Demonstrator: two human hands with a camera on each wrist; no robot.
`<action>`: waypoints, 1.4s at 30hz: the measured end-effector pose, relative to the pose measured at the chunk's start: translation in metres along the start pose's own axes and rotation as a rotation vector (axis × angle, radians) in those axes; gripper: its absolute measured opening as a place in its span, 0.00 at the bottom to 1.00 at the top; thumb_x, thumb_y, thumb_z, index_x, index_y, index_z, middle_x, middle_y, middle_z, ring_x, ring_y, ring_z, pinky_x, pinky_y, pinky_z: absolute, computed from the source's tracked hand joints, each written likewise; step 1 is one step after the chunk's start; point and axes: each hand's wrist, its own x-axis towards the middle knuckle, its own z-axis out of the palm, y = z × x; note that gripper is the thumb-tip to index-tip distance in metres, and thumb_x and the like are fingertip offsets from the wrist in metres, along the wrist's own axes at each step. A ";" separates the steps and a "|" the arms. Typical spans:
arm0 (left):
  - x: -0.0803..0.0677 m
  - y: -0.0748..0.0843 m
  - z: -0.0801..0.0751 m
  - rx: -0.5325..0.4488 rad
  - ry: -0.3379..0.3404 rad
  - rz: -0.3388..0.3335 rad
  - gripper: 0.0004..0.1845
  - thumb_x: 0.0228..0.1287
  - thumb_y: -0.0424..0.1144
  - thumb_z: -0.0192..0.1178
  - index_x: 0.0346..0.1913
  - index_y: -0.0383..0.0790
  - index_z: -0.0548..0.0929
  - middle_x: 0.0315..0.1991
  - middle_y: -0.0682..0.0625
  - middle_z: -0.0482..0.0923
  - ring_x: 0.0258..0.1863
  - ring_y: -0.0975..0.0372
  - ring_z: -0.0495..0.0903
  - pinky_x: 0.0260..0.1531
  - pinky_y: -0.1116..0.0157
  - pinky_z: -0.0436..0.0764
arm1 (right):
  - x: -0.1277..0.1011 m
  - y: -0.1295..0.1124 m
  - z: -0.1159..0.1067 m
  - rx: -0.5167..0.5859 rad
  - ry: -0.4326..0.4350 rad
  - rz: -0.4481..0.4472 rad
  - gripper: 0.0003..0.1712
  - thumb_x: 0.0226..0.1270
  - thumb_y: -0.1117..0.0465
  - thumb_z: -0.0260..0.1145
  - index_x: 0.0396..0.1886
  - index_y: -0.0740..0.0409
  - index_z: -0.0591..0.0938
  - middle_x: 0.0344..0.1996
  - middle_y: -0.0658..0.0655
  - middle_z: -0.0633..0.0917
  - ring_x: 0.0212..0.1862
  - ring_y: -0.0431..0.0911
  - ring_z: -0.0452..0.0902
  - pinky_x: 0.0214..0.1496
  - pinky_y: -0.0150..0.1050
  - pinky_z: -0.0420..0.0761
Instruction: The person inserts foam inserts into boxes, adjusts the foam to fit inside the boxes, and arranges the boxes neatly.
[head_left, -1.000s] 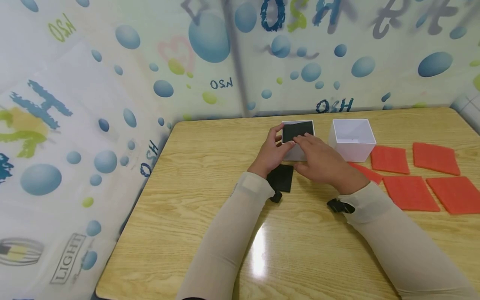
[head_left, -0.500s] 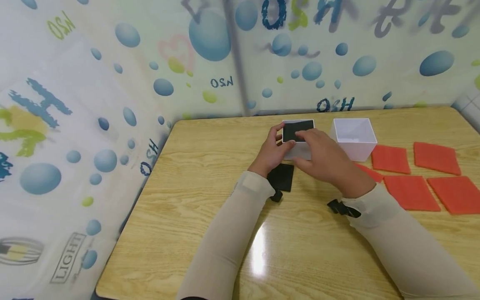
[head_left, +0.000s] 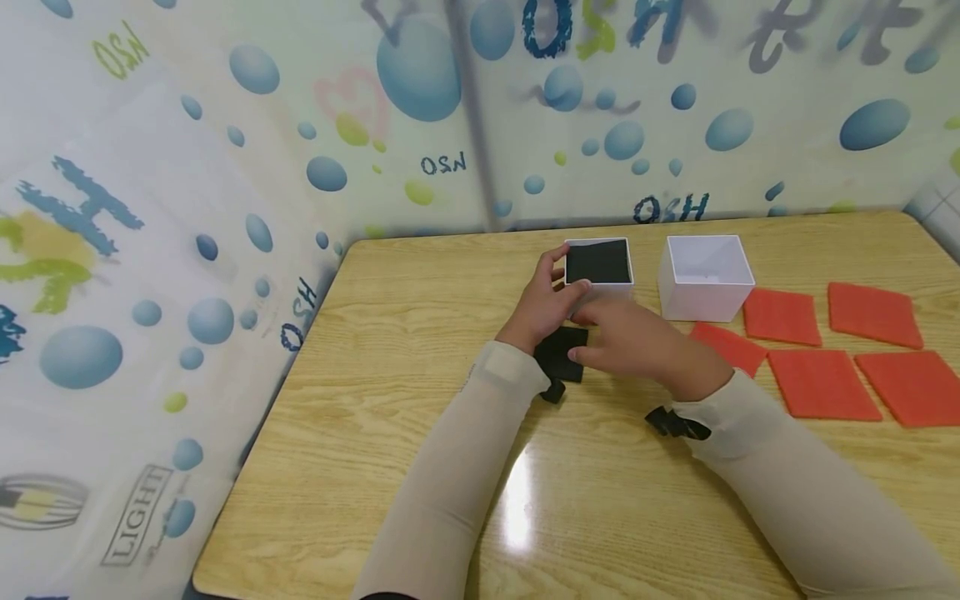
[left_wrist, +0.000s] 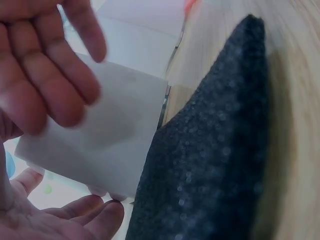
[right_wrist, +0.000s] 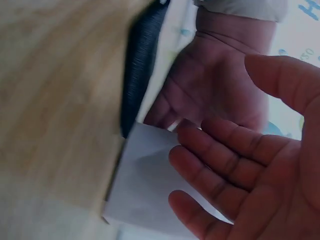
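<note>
Loading flat black squares into a box looks like the step in hand. Left hand (head_left: pixel 543 302) grips the left box (head_left: pixel 618 290) near the table's far edge, thumb at the near wall, fingers round its left side. One black square (head_left: pixel 598 261) sits inside, near the rim. Right hand (head_left: pixel 633 340) pinches nothing: fingers loosely bent, thumb spread apart, just in front of that box; can't tell if it touches anything. Loose black square (head_left: pixel 560 358) lies on the table (head_left: pixel 322 433), between the left box and the table's near edge, half under the hands from here. Next move probably calls for right thumb and fingers on an edge of the loose square, box held steady. Around: right box (head_left: pixel 705 298), white, open-topped, also near the far edge. Five red squares (head_left: pixel 823 385) toward the table's right edge, one close by the right box's near side; these look off the path. In the way: left wrist and its small black gadget (head_left: pixel 552 392) crowd the loose square. Patterned wall (head_left: pixel 420 75) behind the far edge.
</note>
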 end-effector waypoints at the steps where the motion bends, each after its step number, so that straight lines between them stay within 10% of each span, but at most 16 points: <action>1: 0.000 0.000 0.000 -0.002 0.001 -0.001 0.38 0.75 0.50 0.63 0.82 0.67 0.58 0.78 0.43 0.65 0.75 0.46 0.71 0.71 0.46 0.74 | 0.001 0.001 0.003 0.001 -0.009 0.004 0.27 0.68 0.56 0.75 0.62 0.65 0.83 0.60 0.63 0.87 0.62 0.59 0.83 0.66 0.59 0.80; 42: -0.002 0.003 0.000 -0.018 0.005 -0.027 0.38 0.75 0.48 0.63 0.81 0.69 0.59 0.79 0.42 0.63 0.77 0.46 0.67 0.74 0.44 0.70 | 0.010 0.006 0.025 -0.157 -0.123 0.179 0.53 0.56 0.43 0.82 0.72 0.69 0.73 0.70 0.68 0.76 0.70 0.62 0.73 0.74 0.61 0.73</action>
